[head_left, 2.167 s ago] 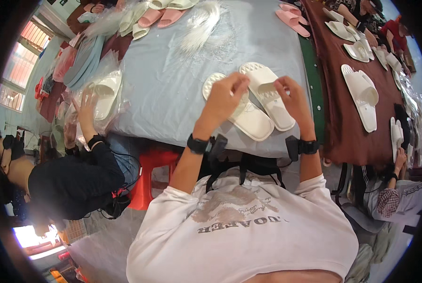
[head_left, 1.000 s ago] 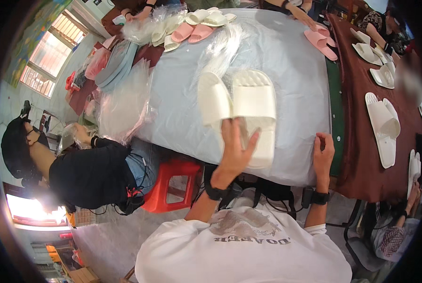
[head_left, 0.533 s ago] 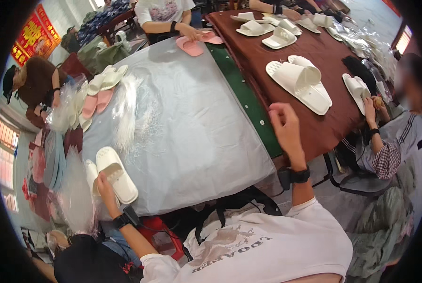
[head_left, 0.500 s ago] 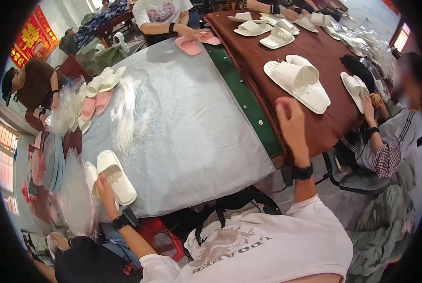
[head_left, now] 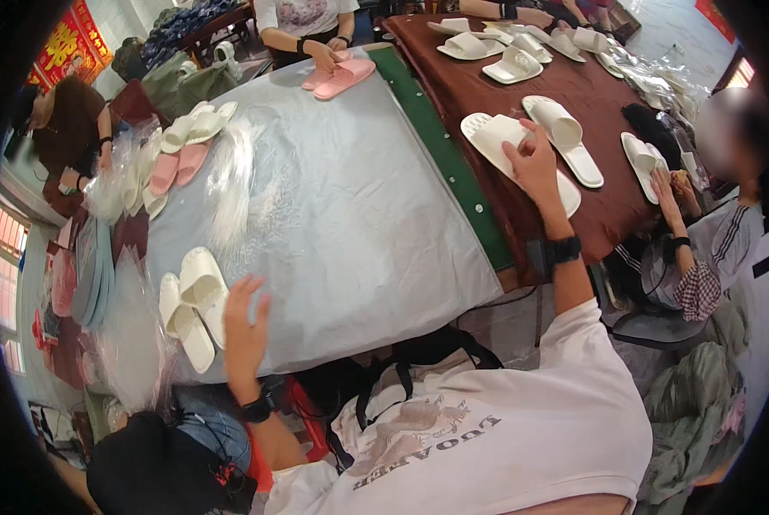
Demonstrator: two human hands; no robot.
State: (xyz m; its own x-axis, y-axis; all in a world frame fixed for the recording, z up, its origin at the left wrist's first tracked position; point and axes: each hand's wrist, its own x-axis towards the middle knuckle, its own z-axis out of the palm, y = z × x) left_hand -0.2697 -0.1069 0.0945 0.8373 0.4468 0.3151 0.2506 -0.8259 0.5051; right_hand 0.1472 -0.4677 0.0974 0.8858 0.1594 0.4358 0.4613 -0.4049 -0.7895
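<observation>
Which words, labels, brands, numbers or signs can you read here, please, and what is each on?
I'll give places, not wording.
White shirt: dark printed lettering.
Red banner, upper left: large gold writing.
Red sign, upper right: cut off, unreadable.
White slippers by the left hand: any marks too small to read.

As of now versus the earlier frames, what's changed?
The left hand has let go of the white pair, which moved left across the grey table. The right hand has reached another pair, now spread apart on the brown table. A co-worker's hand shifted the pink pair. The strands stayed put.
</observation>
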